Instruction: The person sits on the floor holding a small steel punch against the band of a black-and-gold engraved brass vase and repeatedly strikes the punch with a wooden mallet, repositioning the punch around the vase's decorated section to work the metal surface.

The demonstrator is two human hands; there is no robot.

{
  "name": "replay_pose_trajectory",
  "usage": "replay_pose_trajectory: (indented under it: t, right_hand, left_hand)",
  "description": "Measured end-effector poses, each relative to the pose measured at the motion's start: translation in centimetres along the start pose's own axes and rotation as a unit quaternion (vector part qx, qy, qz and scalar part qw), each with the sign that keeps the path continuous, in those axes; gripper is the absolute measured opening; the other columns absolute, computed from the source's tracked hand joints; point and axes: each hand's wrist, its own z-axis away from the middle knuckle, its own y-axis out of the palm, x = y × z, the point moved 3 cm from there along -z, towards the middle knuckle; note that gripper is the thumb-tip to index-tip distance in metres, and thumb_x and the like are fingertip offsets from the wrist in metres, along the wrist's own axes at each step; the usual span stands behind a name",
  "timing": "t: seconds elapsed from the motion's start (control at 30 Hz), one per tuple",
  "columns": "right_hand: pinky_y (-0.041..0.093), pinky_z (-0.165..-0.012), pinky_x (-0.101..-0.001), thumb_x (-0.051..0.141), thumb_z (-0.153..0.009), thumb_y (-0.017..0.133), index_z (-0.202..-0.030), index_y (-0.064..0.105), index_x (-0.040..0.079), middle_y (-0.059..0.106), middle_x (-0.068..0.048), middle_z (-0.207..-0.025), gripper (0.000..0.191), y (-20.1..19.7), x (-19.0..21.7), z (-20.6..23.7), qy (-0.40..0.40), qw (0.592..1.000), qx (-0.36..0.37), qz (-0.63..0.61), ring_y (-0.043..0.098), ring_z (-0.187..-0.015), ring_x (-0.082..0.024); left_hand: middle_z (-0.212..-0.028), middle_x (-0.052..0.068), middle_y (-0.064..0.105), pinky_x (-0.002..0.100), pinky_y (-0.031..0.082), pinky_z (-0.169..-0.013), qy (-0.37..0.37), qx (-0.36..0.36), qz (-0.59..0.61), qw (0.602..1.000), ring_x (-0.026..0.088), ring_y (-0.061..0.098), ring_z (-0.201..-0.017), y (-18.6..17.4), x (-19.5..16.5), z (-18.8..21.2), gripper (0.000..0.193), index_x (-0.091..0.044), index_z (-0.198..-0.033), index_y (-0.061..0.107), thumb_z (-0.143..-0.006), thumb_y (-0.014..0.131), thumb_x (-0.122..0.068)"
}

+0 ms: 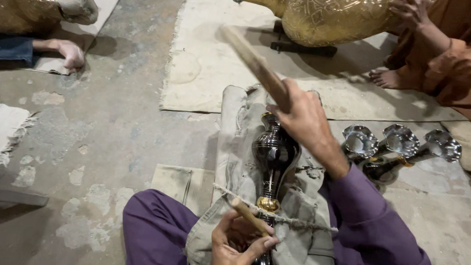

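Left hand [238,245] gripping one peg [248,215], right hand [303,117] one stick [255,66], one vase [275,153]

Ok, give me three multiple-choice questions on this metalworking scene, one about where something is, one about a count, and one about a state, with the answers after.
1. Where does the dark vase lie?
A. on a cloth pad over the person's lap
B. on the bare concrete
C. on a bench

2. How many shiny flared cups stand to the right of it?
A. one
B. three
C. five

3. How is the right hand holding the wooden stick?
A. resting it flat on the floor
B. raised over the vase
C. tucked under the arm

Answers: 1 A, the vase lies on the grey cloth pad between the purple-clad knees. 2 B, three silver cups sit in a row. 3 B, the stick is lifted at a slant, blurred, while the left hand grips a short tool near the vase's brass collar.
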Motion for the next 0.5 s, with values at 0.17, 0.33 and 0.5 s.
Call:
replay_pose_trajectory:
  t: [0.17, 0.33, 0.5]
  right_hand:
    - [0.055, -0.074, -0.0406, 0.035, -0.089, 0.083, -0.127, 0.062, 0.003, 0.073, -0.015, -0.102, 0.054, -1.9, -1.3, 1.6, -0.03, 0.998, -0.042, -0.019, 0.07, -0.084, -0.025]
    - [0.059, -0.061, -0.0315, 0.032, -0.09, 0.075, -0.127, 0.055, 0.004, 0.063, -0.006, -0.091, 0.052, -2.5, -3.4, 9.6, -0.028, 0.963, -0.087, -0.254, 0.064, -0.071, -0.015]
    - [0.061, -0.058, -0.0322, 0.016, -0.094, 0.073, -0.103, 0.053, 0.005, 0.065, -0.006, -0.084, 0.025, 0.4, -6.2, 18.4, -0.048, 0.887, -0.087, -0.45, 0.066, -0.068, -0.014]
  left_hand:
    - [-0.098, 0.014, 0.081, 0.04, 0.072, -0.084, -0.013, 0.134, -0.215, 0.967, 0.022, 0.083, -0.089, -0.7, -4.2, -1.8, 0.03, -0.004, -0.118, 0.065, -0.093, 0.08, 0.001]
    - [-0.096, 0.01, 0.082, 0.039, 0.069, -0.073, 0.001, 0.113, -0.335, 0.936, 0.02, 0.084, -0.083, -2.1, -8.0, -9.4, 0.053, -0.011, -0.135, 0.056, -0.089, 0.079, -0.019]
    - [-0.103, 0.01, 0.08, 0.039, 0.071, -0.078, 0.042, 0.224, -0.373, 0.899, 0.022, 0.082, -0.089, 0.3, -8.0, -14.2, 0.062, -0.015, -0.142, 0.051, -0.088, 0.08, -0.02]
